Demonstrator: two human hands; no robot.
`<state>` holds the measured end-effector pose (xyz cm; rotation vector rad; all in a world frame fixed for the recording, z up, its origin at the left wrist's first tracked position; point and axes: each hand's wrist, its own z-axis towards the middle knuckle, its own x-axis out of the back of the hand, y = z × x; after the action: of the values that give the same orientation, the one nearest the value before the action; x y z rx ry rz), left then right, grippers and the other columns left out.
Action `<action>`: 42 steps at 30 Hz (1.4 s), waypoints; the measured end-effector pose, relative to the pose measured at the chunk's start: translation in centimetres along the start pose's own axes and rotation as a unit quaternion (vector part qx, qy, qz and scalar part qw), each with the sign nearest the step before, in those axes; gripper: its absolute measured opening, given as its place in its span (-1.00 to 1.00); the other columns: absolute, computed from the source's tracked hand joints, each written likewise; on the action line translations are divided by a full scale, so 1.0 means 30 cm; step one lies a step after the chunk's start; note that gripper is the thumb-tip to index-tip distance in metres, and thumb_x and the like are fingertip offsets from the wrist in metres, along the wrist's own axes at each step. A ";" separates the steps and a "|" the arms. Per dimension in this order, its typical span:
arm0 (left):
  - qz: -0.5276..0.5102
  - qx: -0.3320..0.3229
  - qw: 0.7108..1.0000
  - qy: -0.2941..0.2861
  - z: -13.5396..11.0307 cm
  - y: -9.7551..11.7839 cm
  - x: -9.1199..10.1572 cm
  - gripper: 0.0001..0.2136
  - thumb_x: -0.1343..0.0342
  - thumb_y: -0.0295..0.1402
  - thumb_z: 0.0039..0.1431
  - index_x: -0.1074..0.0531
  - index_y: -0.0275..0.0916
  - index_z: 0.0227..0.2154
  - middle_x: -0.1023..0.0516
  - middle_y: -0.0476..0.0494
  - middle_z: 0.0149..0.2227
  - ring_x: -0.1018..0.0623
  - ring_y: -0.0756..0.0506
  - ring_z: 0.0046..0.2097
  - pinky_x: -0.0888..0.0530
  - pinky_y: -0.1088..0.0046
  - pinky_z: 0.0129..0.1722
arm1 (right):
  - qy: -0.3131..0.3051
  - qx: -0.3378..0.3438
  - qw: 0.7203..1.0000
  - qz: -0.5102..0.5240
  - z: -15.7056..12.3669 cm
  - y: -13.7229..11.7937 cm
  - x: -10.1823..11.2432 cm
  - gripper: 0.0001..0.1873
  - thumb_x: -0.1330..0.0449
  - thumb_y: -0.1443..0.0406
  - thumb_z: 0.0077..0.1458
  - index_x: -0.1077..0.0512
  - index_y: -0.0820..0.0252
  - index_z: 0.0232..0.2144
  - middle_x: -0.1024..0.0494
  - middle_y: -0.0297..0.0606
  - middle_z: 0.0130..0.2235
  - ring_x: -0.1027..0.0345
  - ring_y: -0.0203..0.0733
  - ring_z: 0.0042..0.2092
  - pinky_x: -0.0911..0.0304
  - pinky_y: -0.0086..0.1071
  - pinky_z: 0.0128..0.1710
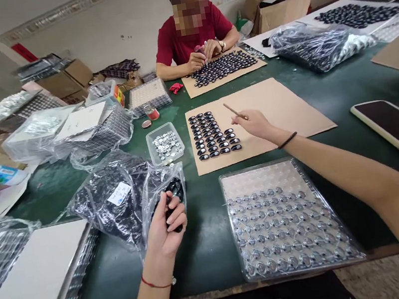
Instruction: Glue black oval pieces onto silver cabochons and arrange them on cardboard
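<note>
Bare and closest, the right forearm (347, 176) reaches over the table (208, 254), its hand (256, 124) pinching a thin stick (235, 111) above the card (291, 109). Black pieces (215, 134) sit in rows along the card's left side, just left of the stick. At the mouth of a clear bag (98, 206), the left hand (167, 222) curls its fingers around more black pieces; how many, I cannot tell. Beside the bag stands a tub (153, 151) of metal discs (166, 145). Below the card lies a clear tray (260, 178) with rows of round cups; a phone (398, 125) rests farther right. Across the table, a co-worker in red (169, 38) bends over another card (195, 89) covered in black pieces.
</note>
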<state>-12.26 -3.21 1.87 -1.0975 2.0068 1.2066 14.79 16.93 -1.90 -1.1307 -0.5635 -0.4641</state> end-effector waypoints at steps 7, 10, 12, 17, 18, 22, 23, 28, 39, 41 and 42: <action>0.146 0.041 0.987 -0.063 0.053 -0.175 -0.219 -0.90 -0.09 -0.40 0.06 -0.30 -0.30 -0.46 -0.13 0.11 -0.59 -0.10 0.23 -0.69 -0.03 0.80 -0.80 | -0.111 0.080 0.985 0.105 -0.344 -0.146 0.173 -0.53 0.24 0.08 0.21 -0.32 0.21 -0.44 -0.30 -0.34 -0.57 -0.18 -0.33 -0.54 -0.07 -0.46 -0.54; 0.191 0.047 0.975 -0.101 0.078 -0.223 -0.237 -0.81 -0.13 -0.37 0.02 -0.22 -0.30 -0.53 -0.07 0.14 -0.62 -0.06 0.22 -0.69 0.01 0.77 -0.79 | -0.234 0.167 0.957 0.034 -0.430 -0.156 0.206 -0.58 0.18 0.13 0.21 -0.28 0.21 -0.54 -0.32 -0.33 -0.57 -0.17 -0.34 -0.54 -0.04 -0.46 -0.53; 0.237 0.042 0.965 -0.102 0.082 -0.233 -0.220 -0.80 -0.14 -0.35 0.02 -0.21 -0.30 -0.53 -0.07 0.15 -0.63 -0.05 0.21 -0.69 0.02 0.75 -0.78 | -0.230 0.211 0.950 0.003 -0.450 -0.149 0.217 -0.56 0.18 0.15 0.21 -0.23 0.21 -0.60 -0.29 -0.35 -0.60 -0.14 -0.35 -0.56 -0.01 -0.47 -0.52; 0.328 -0.052 0.939 -0.092 0.062 -0.205 -0.184 -0.78 -0.12 -0.26 0.03 -0.24 -0.29 -0.54 -0.04 0.16 -0.68 -0.01 0.18 -0.69 0.06 0.69 -0.75 | -0.212 0.231 0.947 -0.074 -0.441 -0.131 0.226 -0.58 0.18 0.17 0.21 -0.26 0.22 -0.57 -0.33 -0.32 -0.59 -0.13 -0.34 -0.57 0.03 -0.46 -0.52; 0.356 -0.077 0.927 -0.090 0.057 -0.204 -0.182 -0.76 -0.11 -0.23 0.03 -0.25 -0.28 -0.55 -0.04 0.16 -0.69 -0.01 0.17 -0.69 0.06 0.68 -0.74 | -0.223 0.222 0.944 -0.098 -0.439 -0.131 0.226 -0.60 0.15 0.17 0.20 -0.28 0.23 -0.55 -0.35 -0.31 -0.58 -0.14 -0.33 -0.57 0.04 -0.46 -0.52; 0.576 -0.188 0.790 -0.094 0.041 -0.250 -0.173 -0.77 -0.13 -0.23 -0.01 -0.32 -0.28 -0.59 -0.24 0.08 -0.66 -0.19 0.12 -0.63 -0.12 0.62 -0.66 | -0.217 0.177 0.956 -0.088 -0.448 -0.154 0.225 -0.60 0.14 0.17 0.21 -0.29 0.23 -0.55 -0.38 -0.29 -0.56 -0.19 -0.32 -0.54 0.02 -0.46 -0.51; 0.633 -0.211 0.737 -0.107 0.039 -0.268 -0.171 -0.80 -0.12 -0.24 0.00 -0.36 -0.27 -0.55 -0.31 0.05 -0.62 -0.25 0.10 -0.59 -0.19 0.60 -0.60 | -0.202 0.172 0.962 -0.062 -0.455 -0.165 0.223 -0.60 0.15 0.18 0.21 -0.28 0.23 -0.56 -0.38 -0.30 -0.56 -0.20 -0.33 -0.53 0.00 -0.47 -0.51; 0.768 -0.265 0.558 -0.166 0.031 -0.321 -0.158 -0.72 0.05 -0.23 0.15 -0.39 -0.19 -0.14 -0.48 -0.04 -0.44 -0.42 0.00 -0.43 -0.33 0.50 -0.36 | -0.129 0.202 0.970 0.040 -0.514 -0.224 0.191 -0.67 0.10 0.22 0.20 -0.30 0.22 -0.51 -0.36 -0.33 -0.56 -0.20 -0.34 -0.51 -0.06 -0.48 -0.48; 0.838 -0.276 0.417 -0.221 0.000 -0.310 -0.150 -0.75 0.20 -0.29 0.22 -0.37 -0.22 -0.25 -0.51 -0.14 -0.34 -0.48 -0.07 -0.31 -0.32 0.46 -0.34 | -0.098 0.257 0.960 0.040 -0.575 -0.245 0.133 -0.80 -0.01 0.26 0.16 -0.38 0.21 -0.41 -0.47 -0.29 -0.49 -0.31 -0.30 -0.45 -0.15 -0.44 -0.42; 0.835 -0.268 0.434 -0.206 0.000 -0.309 -0.155 -0.75 0.20 -0.28 0.22 -0.37 -0.23 -0.34 -0.48 -0.10 -0.41 -0.44 -0.04 -0.38 -0.28 0.48 -0.40 | -0.098 0.262 0.959 0.044 -0.578 -0.248 0.135 -0.81 -0.02 0.27 0.15 -0.38 0.21 -0.42 -0.47 -0.29 -0.50 -0.31 -0.30 -0.47 -0.16 -0.44 -0.43; 0.830 -0.262 0.451 -0.199 0.001 -0.307 -0.159 -0.75 0.19 -0.28 0.22 -0.36 -0.23 -0.37 -0.47 -0.08 -0.44 -0.43 -0.03 -0.40 -0.27 0.49 -0.42 | -0.099 0.266 0.958 0.045 -0.580 -0.250 0.137 -0.82 -0.03 0.27 0.14 -0.37 0.21 -0.42 -0.46 -0.29 -0.51 -0.30 -0.30 -0.47 -0.16 -0.44 -0.44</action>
<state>-1.93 -3.90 1.46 1.6448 1.8302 2.5719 16.57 -2.22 0.51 -0.6828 -0.7537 -0.1039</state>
